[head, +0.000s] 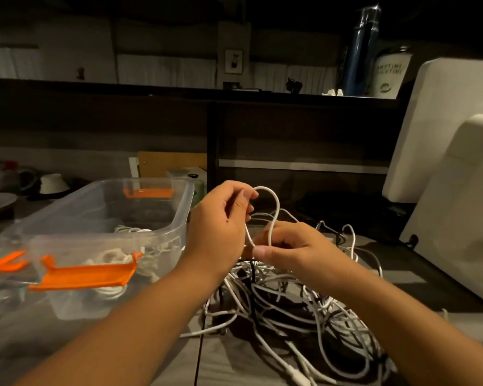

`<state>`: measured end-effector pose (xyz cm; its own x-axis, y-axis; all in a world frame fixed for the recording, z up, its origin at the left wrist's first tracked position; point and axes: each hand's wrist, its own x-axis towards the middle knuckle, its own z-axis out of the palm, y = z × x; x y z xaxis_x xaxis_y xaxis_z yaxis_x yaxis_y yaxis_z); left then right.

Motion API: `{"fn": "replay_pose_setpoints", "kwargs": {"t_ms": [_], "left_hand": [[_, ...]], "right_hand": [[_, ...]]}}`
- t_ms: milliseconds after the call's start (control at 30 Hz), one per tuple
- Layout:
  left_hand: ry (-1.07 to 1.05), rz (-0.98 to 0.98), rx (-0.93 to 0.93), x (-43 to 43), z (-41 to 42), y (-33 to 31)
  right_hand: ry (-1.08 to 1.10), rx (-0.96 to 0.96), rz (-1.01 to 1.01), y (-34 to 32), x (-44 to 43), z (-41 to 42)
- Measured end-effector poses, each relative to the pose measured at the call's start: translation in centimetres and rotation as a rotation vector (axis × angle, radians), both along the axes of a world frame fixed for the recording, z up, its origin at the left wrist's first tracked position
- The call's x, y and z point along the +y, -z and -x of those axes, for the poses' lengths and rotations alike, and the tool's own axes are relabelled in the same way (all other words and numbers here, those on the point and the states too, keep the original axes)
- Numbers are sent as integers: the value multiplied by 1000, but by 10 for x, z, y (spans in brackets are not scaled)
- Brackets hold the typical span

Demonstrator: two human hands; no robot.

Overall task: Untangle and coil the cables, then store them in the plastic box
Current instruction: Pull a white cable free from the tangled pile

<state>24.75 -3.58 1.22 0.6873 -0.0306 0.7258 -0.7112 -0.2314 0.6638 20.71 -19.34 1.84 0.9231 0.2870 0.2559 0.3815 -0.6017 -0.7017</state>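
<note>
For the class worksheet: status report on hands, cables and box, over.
Left hand and right hand both pinch a white cable loop. Coiled cables already in box. Tangled pile on table under the hands.

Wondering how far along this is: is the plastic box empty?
Not empty: white cables lie inside the plastic box, seen through its clear wall.
</note>
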Motion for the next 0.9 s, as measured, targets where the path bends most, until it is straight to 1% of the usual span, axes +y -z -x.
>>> {"fn": "replay_pose_setpoints", "kwargs": {"t_ms": [67,100,133,167,200,233,267,300,333,367,433,500,567,700,733,800,867,900], "left_hand": [[27,39,17,1,-1,0],[62,104,76,0,-2,-1],[112,189,173,0,-4,-2],[185,270,285,-1,-4,-4],[260,311,373,-1,-3,-5],[320,279,424,-1,-3,-5],[350,162,439,-1,-1,-3],[370,0,435,-1,2,-1],[395,-167,430,-1,6,1],[423,-293,431,-1,10,2],[416,-416,394,-3,12,5],[359,-428,365,-7,15,4],[365,-360,381,-9,18,2],[386,-203,389,-11,17,3],[383,-201,394,-11,16,5],[342,-262,384,-13,16,7],[281,-319,362,-16,16,11],[278,-310,362,-18,17,12]], "right_hand": [[99,-115,200,2,-3,-4],[159,-169,262,2,-3,-6],[205,-196,233,1,-2,-6],[215,-194,118,0,-2,-7],[183,-169,-63,-2,-2,-6],[130,-138,-246,-4,-3,-5],[78,-111,-402,-6,-5,-4],[33,-81,-532,-7,-7,-2],[-7,-50,-636,-8,-9,-1],[-31,-21,-708,-9,-10,0],[-18,15,-804,-11,-9,-1],[14,18,-899,-12,-11,-2],[42,-3,-969,-12,-13,-3],[111,-67,-954,-7,-11,-5],[126,-66,-969,-6,-9,-5],[149,-53,-978,-4,-6,-5],[159,-59,-951,-4,-6,-5],[155,-71,-940,-4,-5,-5]]}}
